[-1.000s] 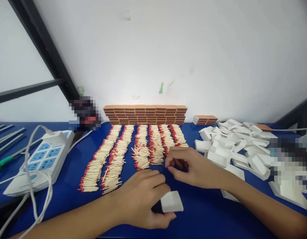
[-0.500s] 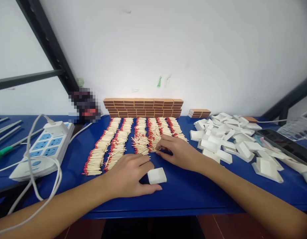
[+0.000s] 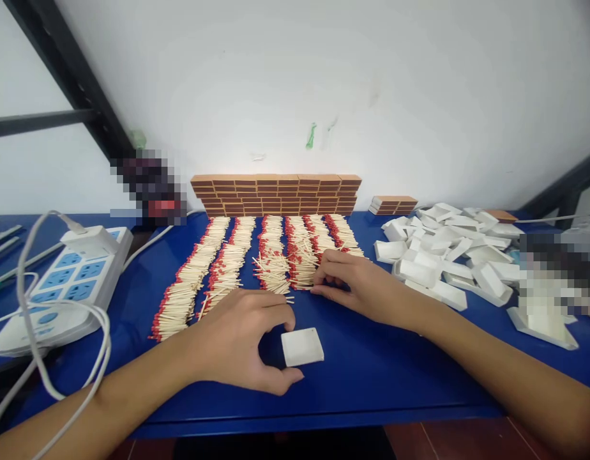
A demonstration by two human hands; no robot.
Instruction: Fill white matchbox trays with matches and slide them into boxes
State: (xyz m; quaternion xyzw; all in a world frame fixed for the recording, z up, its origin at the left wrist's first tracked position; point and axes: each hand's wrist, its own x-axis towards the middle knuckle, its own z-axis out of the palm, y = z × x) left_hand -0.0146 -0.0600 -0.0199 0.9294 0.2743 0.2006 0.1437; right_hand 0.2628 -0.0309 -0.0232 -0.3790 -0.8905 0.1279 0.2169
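Observation:
My left hand (image 3: 247, 338) arches over the blue table with thumb and fingers apart. Between thumb and index finger lies a small white matchbox tray (image 3: 302, 347), open side up; whether the fingertips touch its edges is hard to tell. My right hand (image 3: 357, 284) is curled at the near end of a row of matches (image 3: 302, 259), thumb and index finger drawn together at the match ends. How many matches they pinch is hidden. More red-headed match rows (image 3: 192, 278) run away from me side by side, and a looser heap (image 3: 272, 271) lies between my hands.
A low wall of stacked brown matchboxes (image 3: 276, 195) stands behind the matches. A smaller stack (image 3: 394, 204) sits to its right. Many white trays (image 3: 436, 246) are piled at the right. A power strip (image 3: 79, 275) with looping white cables (image 3: 106, 345) lies at the left.
The view has shifted slightly. My left thumb and index finger have spread wider around the white tray. My right hand stays at the near end of the match row.

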